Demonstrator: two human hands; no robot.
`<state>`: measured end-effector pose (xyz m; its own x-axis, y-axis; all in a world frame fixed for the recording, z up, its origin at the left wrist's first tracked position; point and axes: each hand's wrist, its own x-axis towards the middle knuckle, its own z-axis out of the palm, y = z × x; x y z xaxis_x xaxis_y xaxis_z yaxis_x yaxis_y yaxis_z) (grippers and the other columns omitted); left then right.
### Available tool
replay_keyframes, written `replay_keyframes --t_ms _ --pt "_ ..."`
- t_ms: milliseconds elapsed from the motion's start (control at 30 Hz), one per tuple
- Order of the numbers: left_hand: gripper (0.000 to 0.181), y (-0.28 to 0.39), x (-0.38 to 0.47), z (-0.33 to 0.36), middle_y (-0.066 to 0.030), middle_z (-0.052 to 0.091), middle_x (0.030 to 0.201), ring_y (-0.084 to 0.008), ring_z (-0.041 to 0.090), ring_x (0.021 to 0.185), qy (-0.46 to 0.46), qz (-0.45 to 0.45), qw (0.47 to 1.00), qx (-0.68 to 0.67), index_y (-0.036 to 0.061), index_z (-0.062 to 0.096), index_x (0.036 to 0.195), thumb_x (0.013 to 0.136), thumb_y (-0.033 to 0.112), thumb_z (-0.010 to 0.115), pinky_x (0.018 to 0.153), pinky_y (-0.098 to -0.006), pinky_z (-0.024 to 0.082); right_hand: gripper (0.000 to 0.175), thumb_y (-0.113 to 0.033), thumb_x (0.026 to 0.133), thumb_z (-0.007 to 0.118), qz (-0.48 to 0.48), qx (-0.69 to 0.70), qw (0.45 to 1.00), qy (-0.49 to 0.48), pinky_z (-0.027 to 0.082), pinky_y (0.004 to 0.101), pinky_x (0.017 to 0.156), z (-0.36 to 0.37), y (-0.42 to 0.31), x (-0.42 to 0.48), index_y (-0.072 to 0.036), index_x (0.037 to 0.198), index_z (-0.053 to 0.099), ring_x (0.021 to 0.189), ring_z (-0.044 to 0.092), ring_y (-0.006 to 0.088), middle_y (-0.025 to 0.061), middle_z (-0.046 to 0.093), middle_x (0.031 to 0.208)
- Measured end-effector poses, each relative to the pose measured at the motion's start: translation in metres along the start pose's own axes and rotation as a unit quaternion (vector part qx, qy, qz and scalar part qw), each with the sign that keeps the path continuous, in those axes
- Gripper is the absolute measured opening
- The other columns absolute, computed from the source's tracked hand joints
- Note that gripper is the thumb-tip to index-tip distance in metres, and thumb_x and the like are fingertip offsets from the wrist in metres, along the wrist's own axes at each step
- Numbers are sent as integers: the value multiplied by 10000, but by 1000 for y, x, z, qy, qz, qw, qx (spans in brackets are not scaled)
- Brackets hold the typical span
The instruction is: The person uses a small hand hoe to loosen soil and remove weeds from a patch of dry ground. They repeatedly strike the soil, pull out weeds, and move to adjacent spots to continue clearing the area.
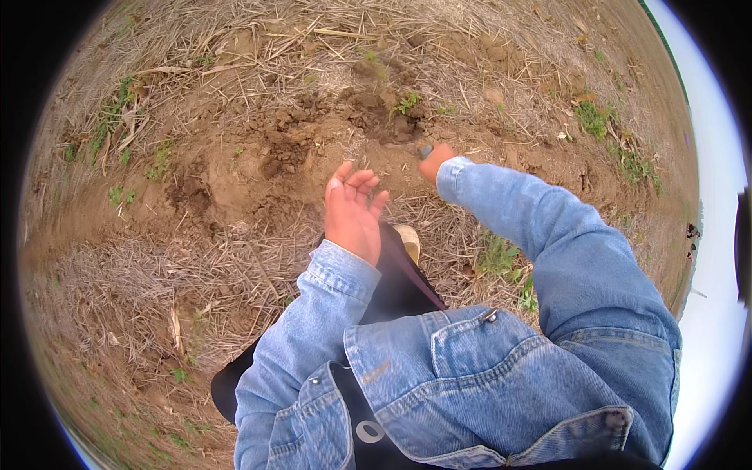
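My left hand [355,214] is raised above my knee, palm turned up, fingers loosely curled and apart, with nothing in it. Over the soil to the right, my right hand [436,161] is closed around a small grey object [425,152], of which only one end shows; its kind cannot be told. Just beyond that hand lies a dug hollow of dark soil [402,128], with a small green plant [406,102] at its far edge. Another patch of loosened, clumpy soil [285,153] lies farther left.
Dry straw [194,282] covers the ground around the bare soil strip. Green weeds [498,258] grow at the right, and more [593,119] stand farther off. A light-coloured shoe [408,242] shows beside my dark trouser leg [399,282]. Small distant figures are near the field's right edge.
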<state>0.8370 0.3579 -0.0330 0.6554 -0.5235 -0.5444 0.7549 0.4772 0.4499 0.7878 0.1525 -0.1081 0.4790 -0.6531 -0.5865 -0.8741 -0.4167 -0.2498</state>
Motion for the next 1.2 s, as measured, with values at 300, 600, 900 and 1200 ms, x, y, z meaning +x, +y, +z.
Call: replay_keyframes --t_ms 300,600,900,1200 --pt "368 -8 -25 -3 -55 506 1041 -173 460 997 -44 -2 999 -2 99 360 1229 947 329 311 868 -368 404 489 -148 713 597 9 224 973 50 469 350 807 91 33 -34 -114 1197 540 925 610 302 188 629 968" --pt "397 5 -27 -10 -32 521 1040 -160 491 971 -45 15 998 -40 101 420 1193 931 396 380 845 -356 431 322 -107 684 610 20 340 939 -33 434 315 450 7 50 -33 27 977 602 452 533 159 86 565 575" --pt "340 37 -10 -36 -3 516 1021 -137 472 946 40 53 997 35 128 443 1172 948 364 347 851 -345 397 370 -104 696 617 -52 315 937 143 461 296 598 -26 58 -25 -83 1066 625 633 582 159 74 608 709" --pt "337 64 -13 -83 -9 513 1030 -143 480 932 111 72 990 58 117 447 1172 940 351 375 858 -343 400 344 -143 716 545 -72 -55 991 100 474 390 770 -42 51 -33 -73 1046 611 843 612 327 187 635 896"
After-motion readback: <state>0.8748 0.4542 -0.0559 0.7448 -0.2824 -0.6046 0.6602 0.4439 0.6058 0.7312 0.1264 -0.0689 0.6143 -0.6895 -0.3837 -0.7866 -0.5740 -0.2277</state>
